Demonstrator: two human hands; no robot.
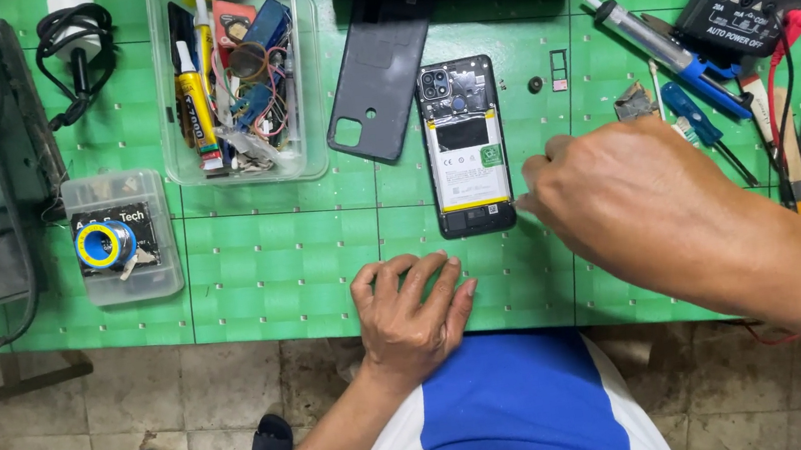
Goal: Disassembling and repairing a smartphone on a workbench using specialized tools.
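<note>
A green gridded bench (274, 259) carries the work, with a tiled floor below its near edge. In the middle lies an opened phone (465, 145), back cover off and battery showing, its long axis running from the near edge toward the far edge, camera end farthest away. The cover (374, 77) lies just to its left, tilted. The right hand (619, 200) comes in from the right side and is much the nearer: its fingers are curled together and their tips meet the phone's near right corner, but whether they pinch a small tool cannot be told. So the phone lies just left of those fingertips. The left hand (411, 314) rests flat, fingers spread, empty, on the bench's near edge, below the phone and apart from it.
</note>
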